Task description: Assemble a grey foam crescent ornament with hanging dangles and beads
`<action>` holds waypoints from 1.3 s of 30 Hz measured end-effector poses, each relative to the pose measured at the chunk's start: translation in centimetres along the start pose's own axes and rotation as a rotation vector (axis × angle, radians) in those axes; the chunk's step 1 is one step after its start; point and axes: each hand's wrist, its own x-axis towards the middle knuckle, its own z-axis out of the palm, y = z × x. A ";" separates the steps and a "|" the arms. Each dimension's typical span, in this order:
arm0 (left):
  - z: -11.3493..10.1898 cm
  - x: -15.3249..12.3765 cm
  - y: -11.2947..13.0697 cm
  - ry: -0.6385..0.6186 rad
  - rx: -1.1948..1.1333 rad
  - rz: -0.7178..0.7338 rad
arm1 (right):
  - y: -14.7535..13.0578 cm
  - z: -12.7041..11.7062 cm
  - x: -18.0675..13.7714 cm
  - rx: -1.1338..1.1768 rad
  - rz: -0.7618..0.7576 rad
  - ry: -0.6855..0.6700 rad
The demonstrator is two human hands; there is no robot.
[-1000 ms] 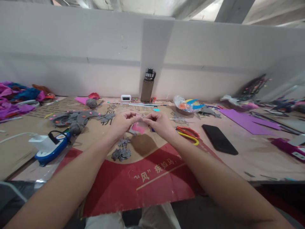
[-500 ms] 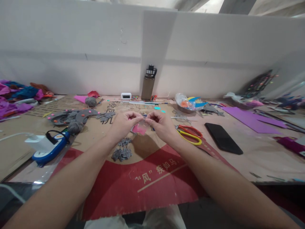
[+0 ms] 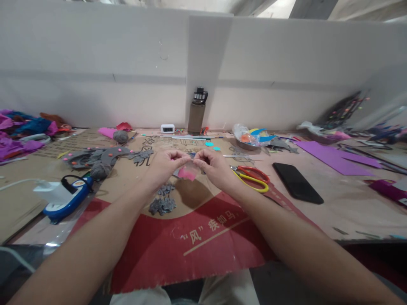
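Observation:
My left hand and my right hand meet above the cardboard, thumbs and forefingers pinched together. From the pinch hangs a small pink piece, which looks like thin, partly see-through film or cloth; its exact kind is unclear. Both hands seem to grip its upper edge, though the fingertips hide the grip. Small bunches of grey cloth pieces lie on the cardboard below my left wrist. Scissors with one red and one yellow handle rest just beyond my right wrist.
A black phone lies at right near purple sheets. Behind stand a bottle, a small white clock and a bowl of scraps. To the left are a blue power strip, grey yarn balls and coloured cloth.
The hands stay pinched in nearly the same place. The pink piece hangs slightly differently, a little lower and further right. The view has shifted slightly.

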 end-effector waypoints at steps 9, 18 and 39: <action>0.0 -0.1 0.4 -0.029 -0.004 0.032 | -0.3 -0.3 -0.2 0.037 0.004 0.019; 0.0 -0.4 0.5 -0.005 -0.015 0.110 | -0.7 0.0 -0.8 -0.168 -0.183 0.108; -0.3 0.2 0.4 -0.036 -0.364 -0.136 | -0.3 -0.2 -0.3 0.161 0.080 0.084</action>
